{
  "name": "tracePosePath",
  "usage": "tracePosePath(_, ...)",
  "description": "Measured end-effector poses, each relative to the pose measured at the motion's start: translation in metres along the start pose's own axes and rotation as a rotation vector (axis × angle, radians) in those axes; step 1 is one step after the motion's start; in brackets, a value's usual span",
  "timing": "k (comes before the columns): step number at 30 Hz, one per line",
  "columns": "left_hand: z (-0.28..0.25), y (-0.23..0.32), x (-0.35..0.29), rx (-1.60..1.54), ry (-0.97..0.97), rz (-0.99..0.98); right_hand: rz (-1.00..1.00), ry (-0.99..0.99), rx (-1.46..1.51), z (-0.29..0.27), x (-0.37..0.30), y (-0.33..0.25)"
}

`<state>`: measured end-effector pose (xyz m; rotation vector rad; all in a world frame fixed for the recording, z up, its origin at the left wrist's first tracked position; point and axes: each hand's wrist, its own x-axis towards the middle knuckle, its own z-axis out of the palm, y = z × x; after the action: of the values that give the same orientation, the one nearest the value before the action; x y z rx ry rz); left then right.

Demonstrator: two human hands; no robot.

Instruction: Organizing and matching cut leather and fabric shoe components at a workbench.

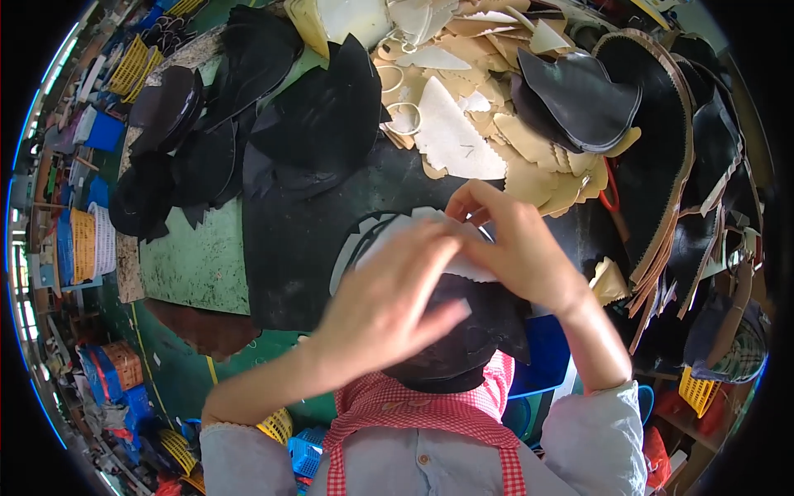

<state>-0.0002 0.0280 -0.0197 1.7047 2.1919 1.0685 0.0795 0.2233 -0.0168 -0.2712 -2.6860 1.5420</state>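
Observation:
In front of me on a black work mat [285, 273] lies a piece of black leather [447, 331] with a white lining [382, 241]. Notches run along its upper left edge, and its lower part drapes over the table edge toward my lap. My left hand [389, 289] is over the lining, smeared by motion, thumb out to the side. Bent fingers of my right hand [517, 240] close at the piece's top right; the contact is partly hidden behind the left fingers.
Black leather pieces [318, 124] are heaped at the far left. Beyond my hands lie tan scalloped pieces [529, 149], a white scrap [451, 128] and a stack of black curved pieces [579, 99]. Long black strips [662, 182] hang at the right. A blue bin [542, 355] stands below the table edge.

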Motion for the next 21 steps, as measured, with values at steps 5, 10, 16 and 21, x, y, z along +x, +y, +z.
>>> tracePosePath(5, 0.025, -0.001, -0.022, 0.082, -0.168, -0.014, 0.407, -0.097, 0.627, -0.017, -0.026, -0.006)
tracePosePath(10, 0.023, 0.004, -0.016, 0.162, -0.238, -0.02, 0.268, 0.19, 0.659, -0.017, -0.046, -0.009)
tracePosePath(16, 0.023, 0.004, -0.014, 0.235, -0.251, -0.029, 0.505, -0.044, 0.866, -0.034, -0.043, -0.009)
tracePosePath(21, 0.025, 0.004, -0.01, 0.229, -0.218, -0.013, 0.561, -0.048, 1.015, -0.041, -0.046, 0.001)
